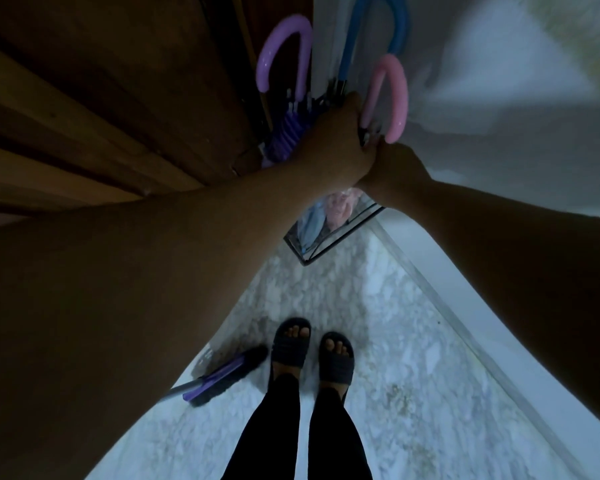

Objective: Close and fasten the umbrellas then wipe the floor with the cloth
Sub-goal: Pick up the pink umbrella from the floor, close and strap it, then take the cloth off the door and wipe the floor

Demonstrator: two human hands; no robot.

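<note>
Three umbrellas stand upright in a glass-sided stand [329, 237] in the corner. The purple-handled umbrella [284, 57] is on the left, the blue-handled umbrella [378, 32] behind, and the pink-handled umbrella [390, 98] on the right. My left hand [333, 140] grips the pink umbrella just below its curved handle. My right hand [392, 171] is beside it, touching my left hand; its fingers are hidden behind that hand. No cloth shows in this dim view.
A wooden door [101, 116] fills the left side and a white wall [516, 98] the right. My two feet in dark sandals [312, 351] stand on the marbled floor [413, 375]. A purple-and-black brush [222, 375] lies on the floor by my left foot.
</note>
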